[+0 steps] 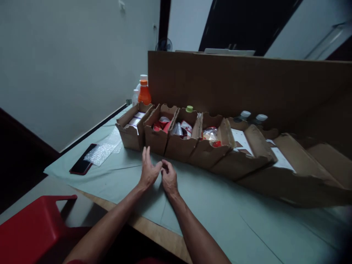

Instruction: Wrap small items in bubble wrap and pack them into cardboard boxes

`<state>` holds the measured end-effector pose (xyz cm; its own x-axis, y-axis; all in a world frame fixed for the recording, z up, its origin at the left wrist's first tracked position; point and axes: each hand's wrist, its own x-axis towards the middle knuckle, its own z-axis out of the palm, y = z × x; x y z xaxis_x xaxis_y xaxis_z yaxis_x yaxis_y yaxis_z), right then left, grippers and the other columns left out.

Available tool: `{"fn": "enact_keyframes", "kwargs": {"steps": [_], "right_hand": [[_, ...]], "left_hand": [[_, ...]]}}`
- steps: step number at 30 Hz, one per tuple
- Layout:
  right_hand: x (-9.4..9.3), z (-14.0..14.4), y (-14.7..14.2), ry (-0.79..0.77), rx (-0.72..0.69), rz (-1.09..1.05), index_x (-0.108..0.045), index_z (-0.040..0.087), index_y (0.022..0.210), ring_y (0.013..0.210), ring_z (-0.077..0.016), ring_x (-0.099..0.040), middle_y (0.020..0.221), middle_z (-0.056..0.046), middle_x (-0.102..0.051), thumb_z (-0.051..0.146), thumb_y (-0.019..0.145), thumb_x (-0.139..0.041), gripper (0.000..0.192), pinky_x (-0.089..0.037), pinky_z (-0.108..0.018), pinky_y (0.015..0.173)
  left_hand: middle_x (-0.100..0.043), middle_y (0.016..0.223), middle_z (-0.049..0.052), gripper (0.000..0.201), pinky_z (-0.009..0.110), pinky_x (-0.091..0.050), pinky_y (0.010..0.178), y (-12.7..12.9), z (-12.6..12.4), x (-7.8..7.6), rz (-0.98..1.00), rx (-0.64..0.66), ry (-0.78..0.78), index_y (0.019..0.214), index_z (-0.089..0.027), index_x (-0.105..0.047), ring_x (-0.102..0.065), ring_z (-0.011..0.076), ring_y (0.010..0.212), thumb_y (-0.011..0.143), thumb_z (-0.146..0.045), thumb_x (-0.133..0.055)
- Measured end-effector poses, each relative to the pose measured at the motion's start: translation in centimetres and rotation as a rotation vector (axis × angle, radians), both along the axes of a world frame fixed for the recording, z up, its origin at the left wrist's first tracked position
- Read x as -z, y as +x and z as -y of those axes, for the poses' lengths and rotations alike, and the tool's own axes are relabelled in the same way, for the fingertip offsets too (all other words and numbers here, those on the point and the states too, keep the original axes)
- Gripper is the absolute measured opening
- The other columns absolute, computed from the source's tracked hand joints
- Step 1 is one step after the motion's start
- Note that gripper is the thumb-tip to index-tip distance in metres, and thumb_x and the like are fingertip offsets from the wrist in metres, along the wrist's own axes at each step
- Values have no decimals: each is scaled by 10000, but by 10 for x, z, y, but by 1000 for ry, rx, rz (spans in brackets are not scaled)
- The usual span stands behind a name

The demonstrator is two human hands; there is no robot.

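My left hand (149, 171) is over the cloth-covered table, its fingers stretched upward and its thumb pointing toward the other hand. Close beside it, my right hand (169, 178) has its fingers bent in around the tip of the left thumb. Whether anything small is between those fingertips cannot be made out. Just beyond the hands stand open cardboard bins in a row. The nearest are a bin with red items (154, 140) and a bin with a clear cup-like item and a red-and-white packet (180, 147). Farther left is a bin with small white boxes (129, 138).
A dark phone (81, 163) lies partly under bubble wrap (100, 153) at the left. Behind the bins stand an orange bottle (144, 96) and a tall cardboard panel (233, 84). More bins (253, 165) continue rightward. A red plastic stool (30, 227) is at lower left.
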<state>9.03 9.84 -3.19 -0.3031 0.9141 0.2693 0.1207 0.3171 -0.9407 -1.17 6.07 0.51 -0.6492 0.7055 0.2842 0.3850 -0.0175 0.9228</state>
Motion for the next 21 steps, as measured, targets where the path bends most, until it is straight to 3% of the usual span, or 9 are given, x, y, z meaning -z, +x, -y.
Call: {"fn": "enact_keyframes", "kwargs": {"steps": [3,7,10,12,14,16,18,21], "right_hand": [[-20,0,-8,24,-66,2,-685,188,1077,970,-239,-707,1039,-108,-762,274,851,-502,303,-567,-404,899],[-81,-6,-43,183,-215,45,-646,218,1250,871,-192,-707,950,-41,-761,299,909,-520,373,-562,-335,856],[-132,-16,-83,341,-289,288,-513,244,1450,803,-202,-703,904,-11,-752,249,901,-549,551,-534,-321,806],[-155,-25,-108,409,-283,531,-471,244,1493,809,-243,-709,898,-28,-762,245,888,-593,617,-507,-331,775],[-166,-32,-128,444,-249,712,-598,216,1375,830,-282,-712,891,-76,-769,240,895,-602,481,-477,-332,740],[-169,-36,-140,458,-221,786,-724,181,1130,825,-293,-710,865,-120,-764,203,908,-565,274,-442,-320,700],[-168,-32,-142,469,-232,780,-742,166,964,789,-272,-704,817,-130,-754,164,918,-520,227,-406,-299,667],[-165,-12,-122,506,-310,745,-718,182,872,724,-220,-684,755,-88,-738,162,919,-498,225,-369,-270,635]], "left_hand": [[-353,1597,174,652,502,-322,1210,-32,47,7,-36,-99,-12,1444,-187,-466,-353,309,1486,815,-255,-625],[-457,1524,155,543,499,-338,1207,-64,97,22,-12,-240,-76,1356,-203,-568,-400,309,1458,822,-271,-632],[-474,1508,156,531,536,-360,1188,-71,110,32,31,-282,-82,1357,-199,-566,-434,319,1436,832,-261,-619],[-495,1491,155,538,547,-363,1184,-71,110,35,41,-290,-51,1377,-202,-543,-456,315,1419,847,-256,-611],[-509,1474,158,555,533,-336,1204,-71,108,35,31,-310,-12,1402,-197,-515,-454,304,1420,859,-262,-609],[-502,1478,168,586,514,-305,1225,-72,106,35,33,-345,24,1432,-181,-481,-433,299,1436,870,-287,-611],[-466,1518,176,617,498,-286,1237,-74,106,34,78,-369,55,1469,-176,-436,-404,299,1462,895,-331,-601],[-389,1592,177,631,459,-305,1231,-77,109,35,218,-382,120,1518,-184,-365,-367,293,1495,953,-411,-536]]}}
